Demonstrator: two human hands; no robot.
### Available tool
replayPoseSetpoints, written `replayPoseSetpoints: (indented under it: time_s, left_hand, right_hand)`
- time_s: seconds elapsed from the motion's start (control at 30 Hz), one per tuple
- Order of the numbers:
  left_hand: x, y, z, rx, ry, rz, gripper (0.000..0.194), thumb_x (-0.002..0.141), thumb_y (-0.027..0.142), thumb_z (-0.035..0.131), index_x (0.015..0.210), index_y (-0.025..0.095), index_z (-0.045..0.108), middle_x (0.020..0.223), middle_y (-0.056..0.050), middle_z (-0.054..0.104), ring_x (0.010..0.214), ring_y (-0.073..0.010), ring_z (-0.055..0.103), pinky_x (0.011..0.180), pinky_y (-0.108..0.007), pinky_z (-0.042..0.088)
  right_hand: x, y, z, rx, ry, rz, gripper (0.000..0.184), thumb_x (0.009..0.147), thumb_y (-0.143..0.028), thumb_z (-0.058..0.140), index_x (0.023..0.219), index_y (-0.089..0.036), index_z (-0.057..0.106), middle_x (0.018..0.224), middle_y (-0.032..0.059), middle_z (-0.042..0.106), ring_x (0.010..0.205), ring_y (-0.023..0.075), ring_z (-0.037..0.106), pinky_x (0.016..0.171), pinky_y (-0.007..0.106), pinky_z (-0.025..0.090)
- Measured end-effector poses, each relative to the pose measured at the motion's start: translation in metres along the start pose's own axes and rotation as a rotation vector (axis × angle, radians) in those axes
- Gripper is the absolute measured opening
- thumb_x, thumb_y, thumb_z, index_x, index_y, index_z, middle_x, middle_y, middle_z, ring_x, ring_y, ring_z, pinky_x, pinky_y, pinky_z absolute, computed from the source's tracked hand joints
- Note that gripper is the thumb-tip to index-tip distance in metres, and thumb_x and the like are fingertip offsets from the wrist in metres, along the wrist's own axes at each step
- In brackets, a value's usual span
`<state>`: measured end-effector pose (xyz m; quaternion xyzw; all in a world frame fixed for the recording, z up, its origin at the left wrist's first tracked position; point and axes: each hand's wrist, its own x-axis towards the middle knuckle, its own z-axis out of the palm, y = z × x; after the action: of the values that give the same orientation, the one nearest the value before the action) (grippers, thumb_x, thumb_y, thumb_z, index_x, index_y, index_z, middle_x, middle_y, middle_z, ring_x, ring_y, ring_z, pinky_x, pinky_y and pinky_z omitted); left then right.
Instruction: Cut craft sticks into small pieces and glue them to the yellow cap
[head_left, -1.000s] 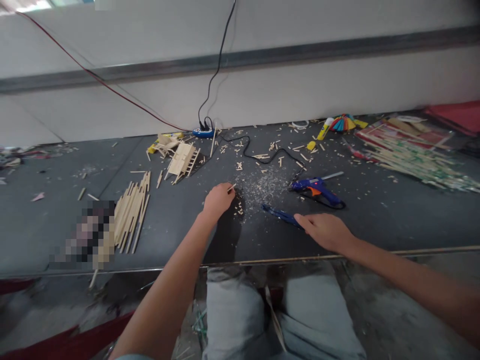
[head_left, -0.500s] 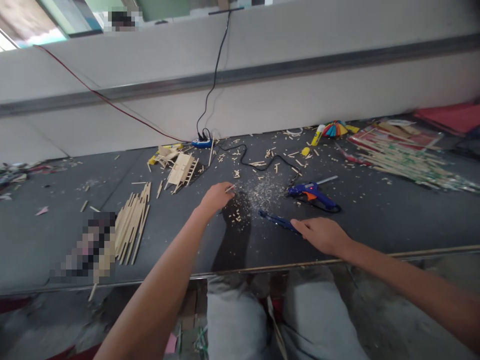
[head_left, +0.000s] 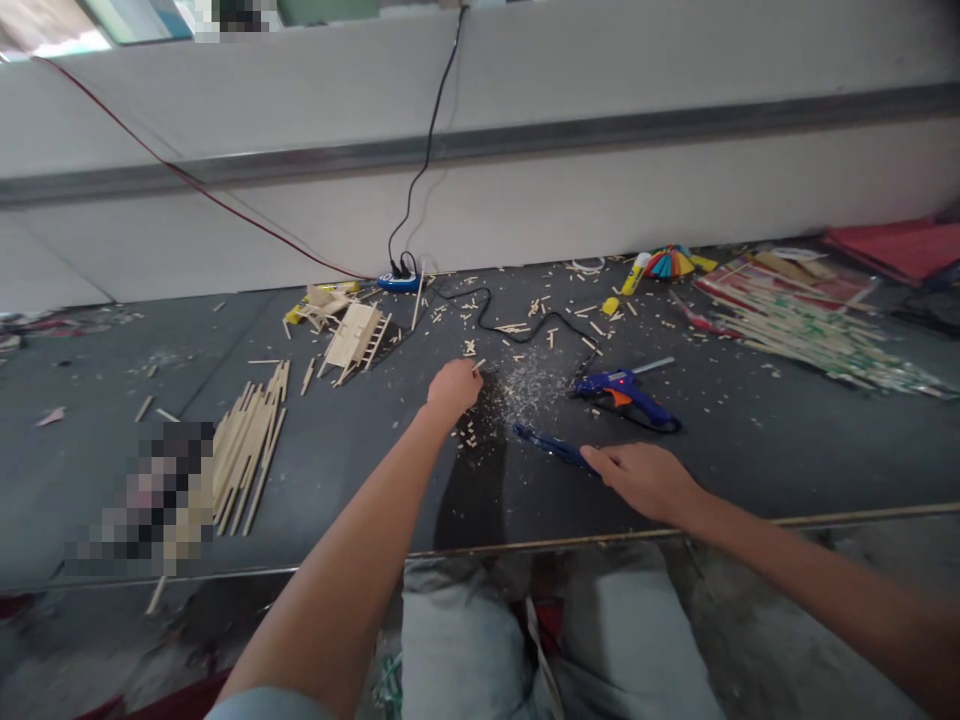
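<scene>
My left hand (head_left: 455, 388) is over the middle of the dark table, its fingers pinched on a short wooden stick piece (head_left: 479, 365) that pokes out past the fingertips. In my right hand (head_left: 645, 480) is a slim dark blue pliers-like tool (head_left: 551, 443), its head pointing left toward the scattered chips; whether its jaws are apart I cannot tell. Small cut wood bits (head_left: 469, 436) lie just below my left hand. Beyond my right hand lies a blue glue gun (head_left: 622, 390) with an orange trigger and a clear glue stick at its back.
A small wooden stick model (head_left: 354, 335) stands back left, near a blue power socket (head_left: 399, 283). Long sticks (head_left: 251, 445) lie at left. A larger stick pile (head_left: 810, 320), a glue bottle (head_left: 636, 272) and a coloured fan-shaped item (head_left: 670, 262) are at right.
My left hand has shifted slightly right and up with the stick piece, nearer the pile of shavings. The right hand with its blue tool has barely moved. The view has turned slightly.
</scene>
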<state>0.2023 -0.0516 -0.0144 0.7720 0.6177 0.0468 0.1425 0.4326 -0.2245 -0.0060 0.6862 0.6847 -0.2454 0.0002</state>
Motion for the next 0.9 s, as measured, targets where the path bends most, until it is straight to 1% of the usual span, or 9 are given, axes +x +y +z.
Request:
replayPoseSetpoints:
  time_s: [0.07,0.17,0.23,0.37,0.47,0.53,0.63,0.73,0.9]
  left_hand:
    - [-0.002,0.000,0.002,-0.011,0.012,-0.002,0.020,0.079,0.022,0.047,0.086,0.016,0.064,0.091,-0.012,0.066,0.081,-0.0211,0.062,0.071,-0.027,0.045]
    - [-0.012,-0.005,0.002,-0.034,0.033,0.005,0.017,0.078,0.024,0.048,0.084,0.017,0.063,0.087,-0.009,0.066,0.078,-0.0194,0.061,0.067,-0.026,0.043]
    - [-0.022,-0.013,-0.001,-0.050,0.040,0.018,0.015,0.077,0.025,0.049,0.082,0.018,0.061,0.082,-0.007,0.066,0.074,-0.0180,0.059,0.064,-0.025,0.042]
    - [-0.047,-0.035,-0.011,-0.070,0.041,0.062,0.011,0.076,0.024,0.050,0.079,0.018,0.059,0.078,-0.004,0.064,0.072,-0.0165,0.057,0.062,-0.025,0.039]
    - [-0.066,-0.049,-0.015,-0.077,0.016,0.100,0.011,0.075,0.024,0.050,0.078,0.019,0.059,0.078,-0.003,0.065,0.072,-0.0158,0.057,0.064,-0.025,0.039]
    - [-0.077,-0.053,-0.014,-0.076,-0.010,0.126,0.012,0.075,0.023,0.051,0.079,0.019,0.060,0.080,-0.003,0.065,0.073,-0.0160,0.058,0.065,-0.024,0.040]
    - [-0.088,-0.055,-0.009,-0.062,-0.026,0.156,0.014,0.075,0.021,0.050,0.082,0.019,0.062,0.088,-0.004,0.066,0.080,-0.0173,0.059,0.069,-0.025,0.041]
    - [-0.092,-0.054,-0.006,-0.034,-0.013,0.173,0.017,0.076,0.018,0.048,0.084,0.019,0.063,0.094,-0.006,0.066,0.087,-0.0186,0.058,0.073,-0.026,0.041]
    - [-0.092,-0.052,-0.006,0.011,0.010,0.173,0.014,0.076,0.017,0.048,0.077,0.018,0.062,0.086,-0.007,0.065,0.081,-0.0192,0.059,0.070,-0.027,0.041]
  right_hand:
    - [0.000,0.000,0.000,-0.003,-0.003,0.001,0.067,0.089,-0.063,0.013,0.058,-0.021,0.055,0.065,0.0036,0.065,0.065,0.0188,0.060,0.054,0.026,0.028]
    - [-0.001,0.001,0.000,-0.005,-0.010,0.003,0.067,0.089,-0.063,0.013,0.058,-0.021,0.055,0.066,0.0034,0.065,0.066,0.0191,0.060,0.055,0.026,0.029]
    - [-0.001,0.002,0.000,-0.009,-0.013,0.001,0.067,0.089,-0.063,0.013,0.058,-0.021,0.056,0.067,0.0036,0.066,0.067,0.0192,0.061,0.055,0.026,0.030]
    - [-0.001,0.003,0.000,-0.019,-0.019,0.010,0.067,0.088,-0.063,0.014,0.059,-0.021,0.057,0.069,0.0045,0.067,0.068,0.0205,0.062,0.056,0.027,0.033]
    - [-0.001,0.004,0.001,-0.021,-0.034,0.024,0.067,0.088,-0.063,0.014,0.060,-0.022,0.058,0.070,0.0048,0.067,0.071,0.0222,0.063,0.058,0.028,0.035]
    - [0.000,0.004,0.001,-0.025,-0.038,0.034,0.067,0.087,-0.064,0.014,0.062,-0.022,0.060,0.073,0.0052,0.068,0.074,0.0232,0.063,0.059,0.028,0.036]
    - [-0.001,0.003,0.001,-0.026,-0.035,0.037,0.068,0.087,-0.064,0.014,0.062,-0.022,0.061,0.076,0.0055,0.069,0.076,0.0239,0.064,0.060,0.028,0.037]
    - [-0.002,0.002,0.001,-0.017,-0.028,0.034,0.068,0.087,-0.065,0.013,0.064,-0.023,0.062,0.076,0.0049,0.069,0.077,0.0242,0.064,0.060,0.028,0.037]
    - [-0.004,0.001,0.001,-0.009,-0.019,0.049,0.070,0.086,-0.066,0.013,0.065,-0.023,0.063,0.075,0.0053,0.068,0.076,0.0241,0.063,0.060,0.028,0.037]
